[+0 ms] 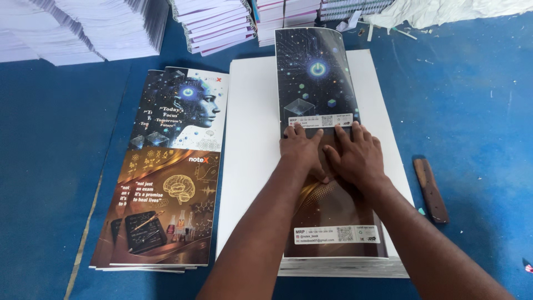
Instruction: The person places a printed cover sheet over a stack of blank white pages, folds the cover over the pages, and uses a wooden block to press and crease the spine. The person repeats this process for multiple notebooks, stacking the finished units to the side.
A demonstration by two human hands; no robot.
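A long glossy printed cover sheet [315,78], dark blue at the far half and brown at the near half, lies folded over a thick white block of pages [252,144]. My left hand [300,149] and my right hand [357,157] press flat on the sheet side by side, fingers spread and pointing away from me, at the seam between the two halves. Neither hand grips anything. My forearms hide part of the brown half.
A pile of flat printed cover sheets [166,178] lies to the left on the blue floor. A dark wooden-handled tool [431,190] rests to the right. Stacks of white paper [83,28] and bound books [216,25] stand at the back, with white cloth [444,11] at far right.
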